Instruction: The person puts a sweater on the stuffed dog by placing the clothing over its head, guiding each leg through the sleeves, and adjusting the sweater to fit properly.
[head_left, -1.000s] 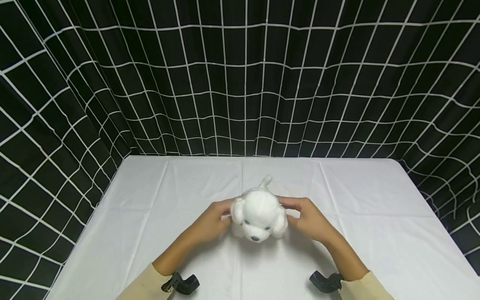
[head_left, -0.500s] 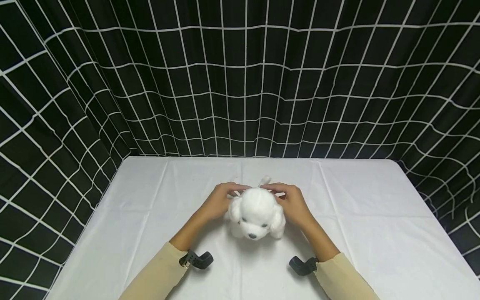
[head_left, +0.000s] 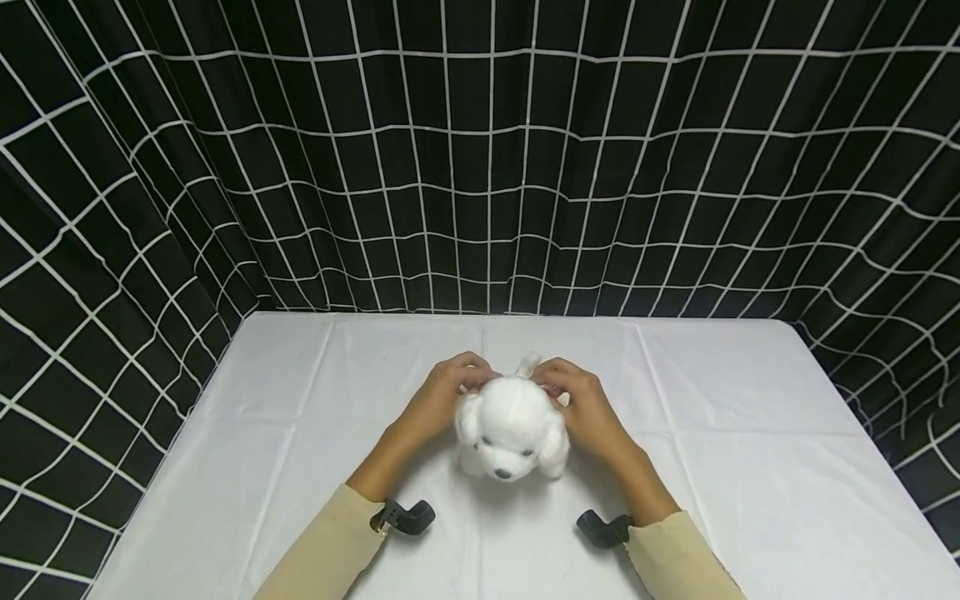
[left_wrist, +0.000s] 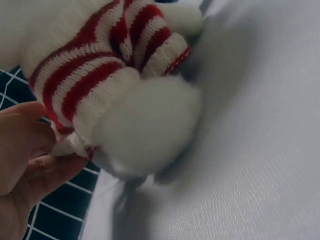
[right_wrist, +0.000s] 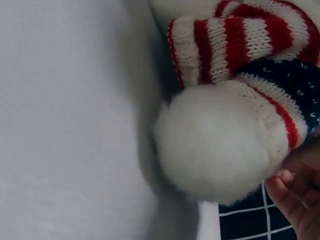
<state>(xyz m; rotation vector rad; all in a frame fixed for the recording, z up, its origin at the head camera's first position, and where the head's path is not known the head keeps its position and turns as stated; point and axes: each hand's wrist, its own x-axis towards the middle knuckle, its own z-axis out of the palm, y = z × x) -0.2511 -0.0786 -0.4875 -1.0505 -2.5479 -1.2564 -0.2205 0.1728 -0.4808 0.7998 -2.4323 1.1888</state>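
Both hands slid further back since a second ago: left hand (head_left: 435, 400) and right hand (head_left: 581, 404) now pinch the plush dog's (head_left: 512, 425) striped sweater (left_wrist: 95, 75) on the table (head_left: 750, 433).

Long pale cream sleeves (head_left: 322, 554) are worn on both arms; a small black camera mount (head_left: 403, 517) is strapped at each wrist.

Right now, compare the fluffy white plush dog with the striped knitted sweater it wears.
The fluffy white plush dog is plain white all over; the striped knitted sweater is red and cream, with a navy patch. The dog's fur is fuzzy; the sweater is ribbed knit. From the head view the dog shows plainly; the sweater hardly does. Both are soft fabric.
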